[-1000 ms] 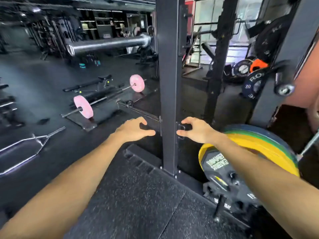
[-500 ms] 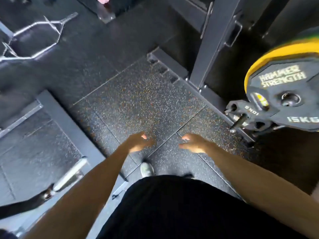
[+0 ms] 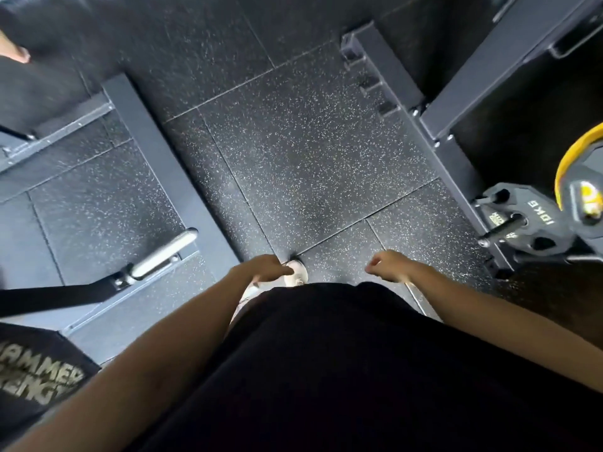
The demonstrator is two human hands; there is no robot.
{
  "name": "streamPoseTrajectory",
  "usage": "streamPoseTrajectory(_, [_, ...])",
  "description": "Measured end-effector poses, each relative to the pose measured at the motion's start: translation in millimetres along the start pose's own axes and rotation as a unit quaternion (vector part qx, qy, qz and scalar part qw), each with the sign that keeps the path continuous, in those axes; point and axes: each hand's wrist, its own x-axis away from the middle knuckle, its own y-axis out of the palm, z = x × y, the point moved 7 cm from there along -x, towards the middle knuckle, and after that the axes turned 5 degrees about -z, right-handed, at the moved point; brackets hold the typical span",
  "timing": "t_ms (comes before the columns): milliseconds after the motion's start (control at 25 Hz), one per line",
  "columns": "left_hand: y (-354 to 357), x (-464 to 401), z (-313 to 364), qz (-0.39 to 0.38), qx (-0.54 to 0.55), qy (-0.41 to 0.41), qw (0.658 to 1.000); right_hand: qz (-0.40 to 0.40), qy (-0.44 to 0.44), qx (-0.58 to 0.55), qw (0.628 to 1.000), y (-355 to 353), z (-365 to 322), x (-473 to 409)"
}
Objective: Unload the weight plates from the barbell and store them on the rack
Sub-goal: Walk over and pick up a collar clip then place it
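Observation:
I look straight down at the rubber floor. My left hand (image 3: 261, 271) hangs in front of my black shorts, empty, thumb out and fingers loosely bent. Apart from it, my right hand (image 3: 388, 265) is curled into a loose fist, also empty. At the right edge a black 10 kg plate (image 3: 522, 223) sits on a rack peg, with a yellow-rimmed plate (image 3: 567, 158) above it, cut off by the frame. A bare chrome bar sleeve (image 3: 163, 254) lies low at the left. A black Hammer Strength plate (image 3: 36, 380) shows at the bottom left.
The rack's dark upright (image 3: 509, 63) and its floor beam (image 3: 385, 73) run along the right. A grey platform frame beam (image 3: 153, 151) crosses the left side. My white shoe (image 3: 295, 272) stands on the speckled tiles (image 3: 293, 141) between them.
My view has tipped from the rack upright down to the floor. Both hands have left the upright, dropped near my waist, and curled in.

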Motion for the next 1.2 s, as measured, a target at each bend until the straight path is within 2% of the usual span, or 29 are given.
streamPoseTrajectory(160, [-44,-15,0,0.002,-0.011,-0.003,1.000,0.030,-0.046,-0.021,0.998,-34,-60,-18])
streamPoseTrajectory(360, [-84,-31,11,-0.021,-0.020,-0.006,1.000,0.022,-0.058,-0.001,0.998,-83,-105,-52])
streamPoseTrajectory(520, [-153,-42,14,-0.003,0.037,-0.027,0.999,0.006,-0.063,0.024,0.998,-147,-144,-95])
streamPoseTrajectory(640, [-216,-51,9,0.053,0.118,-0.055,0.990,-0.013,-0.067,0.041,0.997,-204,-175,-128])
streamPoseTrajectory(760, [-277,-56,7,0.153,0.217,-0.073,0.961,-0.022,-0.088,0.068,0.994,-259,-213,-150])
streamPoseTrajectory(880, [-329,-68,20,0.197,0.245,-0.070,0.947,-0.034,-0.100,0.078,0.991,-304,-249,-171])
streamPoseTrajectory(1040, [-391,-104,31,0.174,0.223,-0.091,0.955,-0.053,-0.089,0.096,0.990,-352,-284,-211])
streamPoseTrajectory(1200, [-504,-151,32,0.128,0.207,-0.087,0.966,-0.054,-0.058,0.084,0.993,-421,-334,-265])
